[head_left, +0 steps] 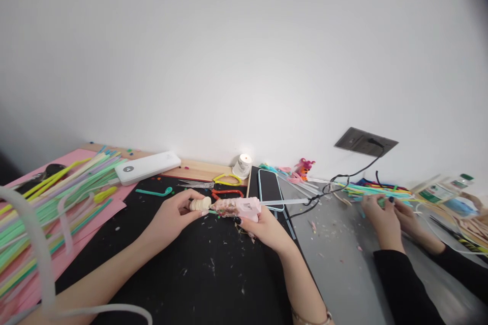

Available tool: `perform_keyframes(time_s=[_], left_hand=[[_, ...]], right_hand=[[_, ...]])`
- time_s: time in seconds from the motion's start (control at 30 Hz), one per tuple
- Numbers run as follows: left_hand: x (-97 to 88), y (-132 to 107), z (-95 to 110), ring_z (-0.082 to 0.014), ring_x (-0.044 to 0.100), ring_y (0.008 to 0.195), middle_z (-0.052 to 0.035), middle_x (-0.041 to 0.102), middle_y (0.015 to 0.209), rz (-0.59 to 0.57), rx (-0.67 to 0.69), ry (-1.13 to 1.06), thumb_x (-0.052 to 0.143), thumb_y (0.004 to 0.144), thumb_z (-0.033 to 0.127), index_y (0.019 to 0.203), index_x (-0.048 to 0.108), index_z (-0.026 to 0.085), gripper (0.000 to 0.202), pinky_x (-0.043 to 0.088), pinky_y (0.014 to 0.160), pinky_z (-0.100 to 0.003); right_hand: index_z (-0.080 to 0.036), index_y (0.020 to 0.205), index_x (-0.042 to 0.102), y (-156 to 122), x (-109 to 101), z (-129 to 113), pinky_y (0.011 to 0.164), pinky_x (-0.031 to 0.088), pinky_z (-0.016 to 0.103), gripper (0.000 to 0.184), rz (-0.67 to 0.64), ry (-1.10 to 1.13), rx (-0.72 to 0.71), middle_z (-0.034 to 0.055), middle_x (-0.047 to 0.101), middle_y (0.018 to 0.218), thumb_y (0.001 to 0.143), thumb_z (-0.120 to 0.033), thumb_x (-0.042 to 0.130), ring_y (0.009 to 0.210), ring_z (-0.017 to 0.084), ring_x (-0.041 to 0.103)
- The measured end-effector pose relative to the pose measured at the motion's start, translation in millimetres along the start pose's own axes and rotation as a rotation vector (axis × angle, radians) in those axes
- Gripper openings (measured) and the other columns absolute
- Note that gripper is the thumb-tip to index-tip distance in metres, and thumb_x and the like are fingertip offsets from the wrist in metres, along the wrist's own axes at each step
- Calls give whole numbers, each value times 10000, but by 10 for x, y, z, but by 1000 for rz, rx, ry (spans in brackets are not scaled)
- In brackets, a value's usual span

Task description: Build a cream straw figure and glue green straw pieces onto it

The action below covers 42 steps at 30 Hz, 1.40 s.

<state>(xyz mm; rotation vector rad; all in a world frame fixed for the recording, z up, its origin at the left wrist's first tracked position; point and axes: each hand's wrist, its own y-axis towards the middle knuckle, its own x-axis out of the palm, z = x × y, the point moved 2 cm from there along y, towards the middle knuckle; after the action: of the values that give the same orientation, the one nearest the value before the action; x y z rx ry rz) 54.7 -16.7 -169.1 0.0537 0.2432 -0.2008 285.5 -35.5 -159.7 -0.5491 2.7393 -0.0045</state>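
In my right hand (263, 228) is a pink hot glue gun (249, 207), its fingers wrapped round the body. The front of the gun looks crusted and points left; a pale glue stick (285, 202) sticks out of its back. My left hand (183, 210) pinches a cream-coloured coil (200, 204) with a green stem beside it. The gun's tip is close to this coil, though I cannot tell whether they touch. Just behind lie scissors with yellow handles (227, 179) and an orange-red-handled tool (227, 194). Left of them rests a curled teal pipe cleaner (155, 191).
Bundled pipe cleaners (57, 208) lie on pink paper (110, 213) at left, near a white power bank (148, 167). A phone (271, 189), a small white cup (242, 166) and a black cord (360, 170) are behind. At right, another person's hands (387, 216) work over the grey table.
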Motion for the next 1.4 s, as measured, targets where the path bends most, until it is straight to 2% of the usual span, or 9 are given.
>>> perform_keyframes(time_s=[0.67, 1.03, 1.4], left_hand=[[-4, -7, -1, -215, 638, 784, -26, 695, 835, 5, 5, -16, 670, 689, 312, 905, 584, 189, 263, 477, 678, -276], [-5, 0, -5, -215, 646, 765, -23, 703, 824, 16, 7, -9, 670, 678, 315, 885, 597, 190, 253, 487, 658, -282], [4, 0, 9, -215, 645, 771, -23, 701, 829, 12, -2, -15, 667, 685, 305, 882, 590, 192, 240, 483, 644, -270]], right_hand=[[-199, 981, 589, 14, 3, 47, 411, 300, 175, 200, 32, 6, 0, -56, 421, 565, 784, -221, 558, 454, 72, 350], [-213, 1081, 602, 6, 6, -5, 420, 303, 184, 286, 3, -1, -8, -54, 431, 571, 800, -233, 552, 454, 76, 346], [-213, 1064, 612, 7, 12, -27, 414, 317, 175, 274, -3, 0, -15, -56, 426, 571, 797, -210, 547, 457, 74, 359]])
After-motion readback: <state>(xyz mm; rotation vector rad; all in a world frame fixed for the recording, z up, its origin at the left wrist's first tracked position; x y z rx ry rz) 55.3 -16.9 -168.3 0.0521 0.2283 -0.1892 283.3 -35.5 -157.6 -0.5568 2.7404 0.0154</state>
